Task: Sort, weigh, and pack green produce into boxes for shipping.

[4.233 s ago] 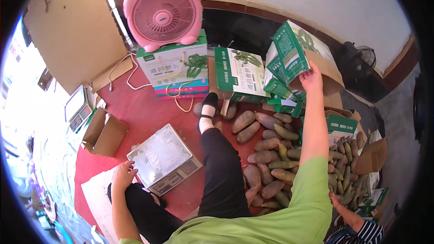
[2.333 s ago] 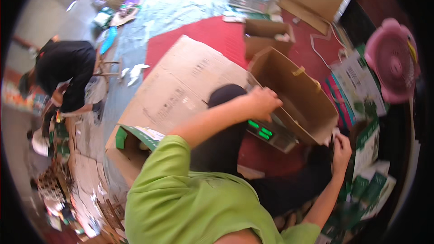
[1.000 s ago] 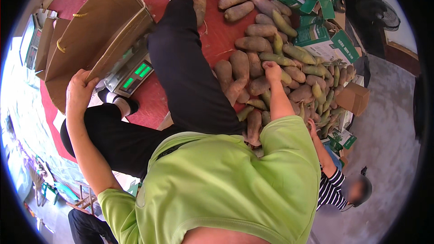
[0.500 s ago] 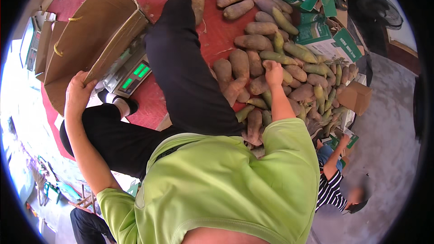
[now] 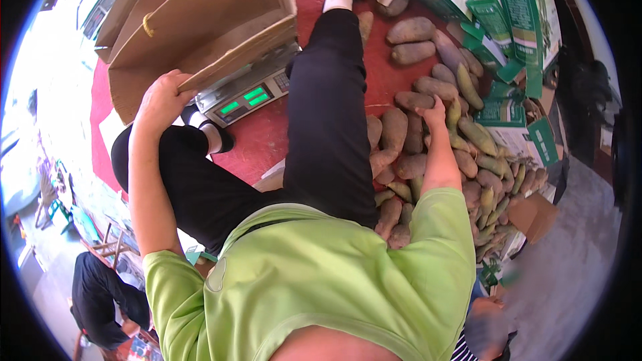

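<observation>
My left hand (image 5: 162, 101) grips the near edge of an open brown cardboard box (image 5: 221, 60) with yellow cord handles. The box sits tilted on a digital scale (image 5: 251, 98) with lit green displays, and its inside looks bare where it shows. My right hand (image 5: 433, 113) is closed on the end of a thick, brownish root vegetable (image 5: 412, 100), at the near left part of a big pile of root vegetables (image 5: 468, 164). Some in the pile are long and greenish, others stout and purplish brown.
Green-and-white cartons (image 5: 515, 27) stand at the far right behind the pile. A second scale (image 5: 100, 3) is at the far left. My legs (image 5: 331, 100) lie between box and pile on the red floor cover (image 5: 321, 17). Other people sit at lower left and lower right.
The view has shifted, so the box and pile appear further right. My right hand has moved off one spot in the pile to the brownish root vegetable; my left hand stays on the box edge.
</observation>
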Tool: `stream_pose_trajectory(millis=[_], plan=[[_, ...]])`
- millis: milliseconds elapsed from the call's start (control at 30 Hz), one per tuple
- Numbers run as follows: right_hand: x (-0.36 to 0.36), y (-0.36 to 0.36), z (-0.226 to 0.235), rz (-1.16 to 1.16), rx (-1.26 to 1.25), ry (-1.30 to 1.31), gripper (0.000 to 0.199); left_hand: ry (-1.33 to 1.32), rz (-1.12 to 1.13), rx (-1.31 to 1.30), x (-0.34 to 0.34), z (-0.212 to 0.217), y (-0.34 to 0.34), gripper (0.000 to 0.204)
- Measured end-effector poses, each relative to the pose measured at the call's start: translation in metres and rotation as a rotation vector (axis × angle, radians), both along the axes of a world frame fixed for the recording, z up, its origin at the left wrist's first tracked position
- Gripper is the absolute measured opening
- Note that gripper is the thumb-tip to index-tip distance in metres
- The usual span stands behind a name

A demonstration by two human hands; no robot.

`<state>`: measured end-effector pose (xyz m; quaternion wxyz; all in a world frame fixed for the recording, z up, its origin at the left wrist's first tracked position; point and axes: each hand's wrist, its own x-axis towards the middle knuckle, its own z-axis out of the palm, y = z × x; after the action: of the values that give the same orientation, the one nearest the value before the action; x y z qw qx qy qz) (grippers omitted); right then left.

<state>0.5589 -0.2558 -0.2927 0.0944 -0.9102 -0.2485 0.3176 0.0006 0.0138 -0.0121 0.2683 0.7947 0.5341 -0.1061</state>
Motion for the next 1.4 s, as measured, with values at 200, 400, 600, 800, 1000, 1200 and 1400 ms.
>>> stream_pose_trajectory(millis=[200, 400, 600, 800, 1000, 1200, 1400], plan=[[-0.053, 0.021, 0.034, 0.205, -0.187, -0.294, 0.086, 0.026, 0.058, -0.013, -0.010, 0.003, 0.000, 0.023], [-0.081, 0.020, 0.052, 0.204, -0.229, -0.330, 0.082, -0.093, 0.049, -0.011, -0.006, 0.004, -0.003, 0.023], [-0.096, 0.021, 0.077, 0.019, -0.257, -0.310, 0.085, -0.063, 0.032, -0.020, -0.011, 0.001, -0.004, 0.029], [-0.069, 0.014, 0.076, -0.270, 0.210, 0.298, 0.084, -0.085, -0.012, 0.039, -0.011, -0.005, -0.005, 0.031], [-0.103, 0.100, 0.169, -0.090, 0.602, 0.277, 0.072, -0.105, -0.028, 0.029, -0.012, -0.006, -0.007, 0.032], [-0.175, 0.199, 0.295, 0.365, 0.893, 0.244, 0.069, -0.107, -0.034, 0.024, -0.014, 0.003, -0.011, 0.030], [-0.264, 0.266, 0.339, 0.912, 0.917, -0.127, 0.067, -0.124, -0.023, -0.026, -0.013, 0.000, -0.014, 0.028]])
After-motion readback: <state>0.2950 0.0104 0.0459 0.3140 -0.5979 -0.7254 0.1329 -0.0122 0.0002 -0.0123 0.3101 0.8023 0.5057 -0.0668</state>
